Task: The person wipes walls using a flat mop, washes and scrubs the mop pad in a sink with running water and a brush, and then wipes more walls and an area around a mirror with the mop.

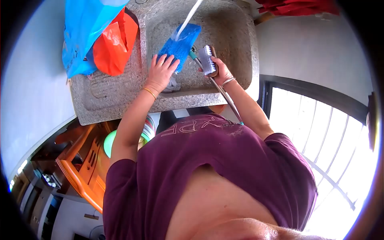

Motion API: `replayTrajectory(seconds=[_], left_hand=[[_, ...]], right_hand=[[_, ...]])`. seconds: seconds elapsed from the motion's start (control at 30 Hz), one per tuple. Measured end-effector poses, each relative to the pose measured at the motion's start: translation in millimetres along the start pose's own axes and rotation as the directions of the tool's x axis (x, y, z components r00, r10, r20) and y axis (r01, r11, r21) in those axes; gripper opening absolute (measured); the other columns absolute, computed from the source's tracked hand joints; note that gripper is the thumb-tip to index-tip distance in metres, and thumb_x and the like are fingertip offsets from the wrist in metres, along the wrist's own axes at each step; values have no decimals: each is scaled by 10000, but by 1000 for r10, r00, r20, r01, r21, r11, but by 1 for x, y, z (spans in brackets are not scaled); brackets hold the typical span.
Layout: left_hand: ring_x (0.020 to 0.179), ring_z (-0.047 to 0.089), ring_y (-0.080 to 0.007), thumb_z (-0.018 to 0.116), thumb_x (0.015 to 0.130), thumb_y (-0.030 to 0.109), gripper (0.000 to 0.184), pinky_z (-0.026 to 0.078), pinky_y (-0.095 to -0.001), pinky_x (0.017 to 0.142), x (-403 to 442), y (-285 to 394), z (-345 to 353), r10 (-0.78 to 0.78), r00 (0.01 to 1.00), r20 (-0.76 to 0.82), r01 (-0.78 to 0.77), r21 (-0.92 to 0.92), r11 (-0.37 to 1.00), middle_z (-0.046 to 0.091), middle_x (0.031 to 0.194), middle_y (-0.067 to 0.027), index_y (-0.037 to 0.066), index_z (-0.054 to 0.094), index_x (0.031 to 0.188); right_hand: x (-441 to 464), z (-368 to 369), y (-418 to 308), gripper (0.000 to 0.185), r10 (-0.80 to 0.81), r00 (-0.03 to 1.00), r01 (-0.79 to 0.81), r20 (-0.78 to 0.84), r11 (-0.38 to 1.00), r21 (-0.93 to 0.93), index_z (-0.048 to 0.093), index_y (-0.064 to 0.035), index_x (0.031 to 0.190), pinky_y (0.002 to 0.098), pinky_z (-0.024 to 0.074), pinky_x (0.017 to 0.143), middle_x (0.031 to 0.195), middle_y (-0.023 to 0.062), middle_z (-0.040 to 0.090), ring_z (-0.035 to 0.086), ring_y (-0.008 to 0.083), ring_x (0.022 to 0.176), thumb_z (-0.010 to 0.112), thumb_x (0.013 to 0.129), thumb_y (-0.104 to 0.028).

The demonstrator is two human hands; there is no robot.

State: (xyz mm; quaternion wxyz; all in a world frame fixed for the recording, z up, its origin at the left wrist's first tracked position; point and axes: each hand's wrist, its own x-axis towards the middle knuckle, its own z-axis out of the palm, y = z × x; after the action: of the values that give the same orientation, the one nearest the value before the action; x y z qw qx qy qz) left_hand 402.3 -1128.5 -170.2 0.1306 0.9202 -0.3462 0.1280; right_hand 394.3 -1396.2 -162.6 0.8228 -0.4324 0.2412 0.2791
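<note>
Under a stream of running water [189, 20] lies a blue flat mop head [182, 44], tilted in the stone sink [154, 18]. My left hand [161, 73] grips its lower left end, with the fingers laid over the blue pad. In my right hand [222, 72] is a scrub brush [208, 61] with pale bristles facing left, toward the mop head. A metal mop pole [226, 97] with a teal joint runs from near the mop head, past my right hand, down to my shirt. Some grey cloth [172, 85] lies in the basin below the mop head.
Blue [86, 36] and red [116, 46] plastic bags stand on the sink's left ledge. A wooden chair [86, 164] and a green basin [110, 143] are below on the left. A barred window [328, 136] is on the right. Red cloth [298, 6] hangs at the top right.
</note>
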Motion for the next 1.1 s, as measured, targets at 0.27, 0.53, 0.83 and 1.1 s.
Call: replayTrajectory(seconds=[0.27,0.53,0.83,1.1], left_hand=[[1155,431,-361,513,670,-6,579,337,-442,989,25,17,4,-138,990,22,127,-552,824,455,1296,-156,92,494,1240],[816,582,-137,432,867,179,334,462,-283,745,50,10,10,-442,692,571,569,-808,-152,622,888,-73,-7,578,1103],[839,590,-107,501,826,85,341,498,-300,726,69,57,-22,-173,752,636,441,-681,-584,609,973,-31,32,523,1162],[1005,525,-151,554,822,162,599,455,-313,800,81,58,-18,-81,761,644,441,-604,-663,521,1181,-101,8,323,1352]], right_hand=[[-24,-1,-30,419,-321,934,262,-159,914,-309,441,-32,1182,290,500,590,947,102,598,625,206,778,512,850,-277],[-46,-7,-37,507,-500,858,465,-113,852,-239,375,-24,1266,337,492,795,1087,126,561,617,241,893,529,837,-248],[-90,-31,-27,462,-441,885,437,-149,897,-61,467,-13,1173,300,494,588,971,114,605,633,246,879,494,856,-348],[-137,-21,-33,488,-488,843,389,-225,843,-371,441,-21,1239,312,471,763,1043,106,582,592,205,893,547,819,-247]])
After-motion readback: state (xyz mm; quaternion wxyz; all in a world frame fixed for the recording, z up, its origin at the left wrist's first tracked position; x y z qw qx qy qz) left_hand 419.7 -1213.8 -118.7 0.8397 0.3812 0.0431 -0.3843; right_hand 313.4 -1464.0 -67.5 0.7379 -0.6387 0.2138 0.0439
